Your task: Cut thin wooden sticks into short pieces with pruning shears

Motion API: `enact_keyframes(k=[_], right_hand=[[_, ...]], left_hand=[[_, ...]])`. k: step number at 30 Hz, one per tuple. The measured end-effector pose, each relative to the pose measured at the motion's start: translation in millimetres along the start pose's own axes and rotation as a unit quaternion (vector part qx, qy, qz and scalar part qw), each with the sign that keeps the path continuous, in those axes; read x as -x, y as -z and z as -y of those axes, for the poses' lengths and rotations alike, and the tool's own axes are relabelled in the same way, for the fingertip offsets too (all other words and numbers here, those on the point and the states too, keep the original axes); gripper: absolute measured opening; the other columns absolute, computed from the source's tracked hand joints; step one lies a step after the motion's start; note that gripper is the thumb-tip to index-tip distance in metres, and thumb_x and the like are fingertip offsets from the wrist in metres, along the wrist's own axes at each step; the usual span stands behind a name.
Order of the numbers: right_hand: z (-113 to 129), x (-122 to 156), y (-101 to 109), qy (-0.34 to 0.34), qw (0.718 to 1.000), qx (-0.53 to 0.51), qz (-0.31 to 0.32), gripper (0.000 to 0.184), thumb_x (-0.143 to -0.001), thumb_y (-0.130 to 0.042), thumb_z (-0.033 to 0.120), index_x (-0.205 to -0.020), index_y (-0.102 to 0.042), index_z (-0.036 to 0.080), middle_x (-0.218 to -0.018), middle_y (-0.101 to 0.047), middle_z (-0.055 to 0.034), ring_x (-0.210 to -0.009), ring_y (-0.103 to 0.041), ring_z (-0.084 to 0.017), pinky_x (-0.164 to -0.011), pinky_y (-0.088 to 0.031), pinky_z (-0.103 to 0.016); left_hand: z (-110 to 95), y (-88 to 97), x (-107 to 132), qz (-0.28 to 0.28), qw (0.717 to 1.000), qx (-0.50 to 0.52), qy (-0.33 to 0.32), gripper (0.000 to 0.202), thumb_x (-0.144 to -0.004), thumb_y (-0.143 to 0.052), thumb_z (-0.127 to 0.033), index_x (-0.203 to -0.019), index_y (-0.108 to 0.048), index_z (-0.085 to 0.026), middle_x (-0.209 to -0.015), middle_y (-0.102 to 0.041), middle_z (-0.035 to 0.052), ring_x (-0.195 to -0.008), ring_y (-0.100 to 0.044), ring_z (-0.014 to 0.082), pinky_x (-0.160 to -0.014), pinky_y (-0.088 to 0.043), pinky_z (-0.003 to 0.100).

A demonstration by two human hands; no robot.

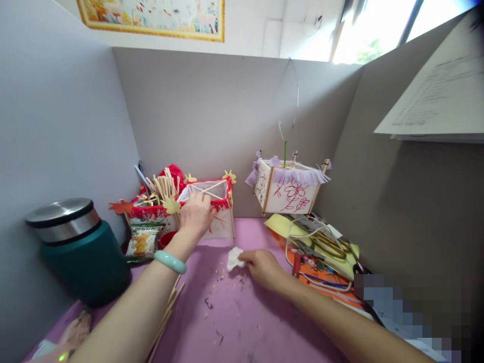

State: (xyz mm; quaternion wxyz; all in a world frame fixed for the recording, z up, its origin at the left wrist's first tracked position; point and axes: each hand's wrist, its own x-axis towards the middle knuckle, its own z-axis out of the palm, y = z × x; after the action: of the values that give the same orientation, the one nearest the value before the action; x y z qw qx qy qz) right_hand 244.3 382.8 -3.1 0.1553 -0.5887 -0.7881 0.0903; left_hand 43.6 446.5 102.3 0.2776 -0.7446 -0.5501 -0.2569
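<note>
My left hand (pixel 196 214) reaches forward and grips the top rim of a red-trimmed paper lantern (pixel 215 206) standing at the back of the pink desk (pixel 242 312); a pale green bangle (pixel 170 262) sits on that wrist. My right hand (pixel 264 267) rests low on the desk, fingers pinched on a small crumpled white tissue (pixel 234 258). Bits of debris lie on the desk around the tissue.
A second lantern with purple fringe (pixel 289 186) stands at the back right. Beside it lie yellow paper, scissors (pixel 325 244) and cords. A teal flask (pixel 81 249) stands at left, near a box of wooden sticks (pixel 164 189) and a snack packet (pixel 141 242). Grey partitions enclose the desk.
</note>
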Motion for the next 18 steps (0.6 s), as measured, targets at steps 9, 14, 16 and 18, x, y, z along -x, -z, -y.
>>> enact_keyframes(k=[9,14,16,18], right_hand=[[-21,13,11,-0.096,0.990,0.102,-0.019,0.029,-0.085,-0.042,0.016,-0.093,-0.070,0.015,-0.099,-0.065,-0.0115,-0.086,-0.060,-0.019,-0.071,-0.038,-0.025],[-13,35,11,-0.127,0.982,0.139,-0.023,0.031,-0.085,-0.040,0.012,-0.097,-0.068,0.011,-0.103,-0.062,-0.0165,-0.092,-0.058,-0.022,-0.075,-0.038,-0.027],[-6,44,9,-0.130,0.980,0.148,-0.015,0.029,-0.082,-0.042,0.009,-0.097,-0.068,0.010,-0.103,-0.062,-0.0177,-0.091,-0.058,-0.023,-0.074,-0.039,-0.028],[4,55,5,-0.110,0.983,0.146,-0.003,0.025,-0.081,-0.047,0.013,-0.094,-0.068,0.016,-0.101,-0.063,-0.0121,-0.088,-0.058,-0.020,-0.073,-0.039,-0.025]], left_hand=[[-21,1.0,-12,0.053,0.999,0.000,0.013,0.020,-0.078,-0.051,-0.024,-0.091,-0.061,-0.012,-0.091,-0.060,0.0137,-0.093,-0.052,0.0295,-0.062,-0.043,0.034],[-26,12.4,-2,0.031,1.000,0.003,0.006,0.027,-0.080,-0.050,-0.023,-0.103,-0.058,-0.012,-0.102,-0.057,0.0139,-0.095,-0.053,0.0287,-0.064,-0.044,0.033],[-26,24.4,9,0.001,1.000,0.013,-0.005,0.032,-0.082,-0.050,-0.025,-0.111,-0.055,-0.013,-0.110,-0.055,0.0140,-0.097,-0.052,0.0277,-0.068,-0.045,0.033],[-26,39.7,22,-0.022,0.999,0.021,-0.016,0.033,-0.083,-0.048,-0.027,-0.114,-0.054,-0.015,-0.116,-0.052,0.0136,-0.101,-0.051,0.0273,-0.074,-0.045,0.034]])
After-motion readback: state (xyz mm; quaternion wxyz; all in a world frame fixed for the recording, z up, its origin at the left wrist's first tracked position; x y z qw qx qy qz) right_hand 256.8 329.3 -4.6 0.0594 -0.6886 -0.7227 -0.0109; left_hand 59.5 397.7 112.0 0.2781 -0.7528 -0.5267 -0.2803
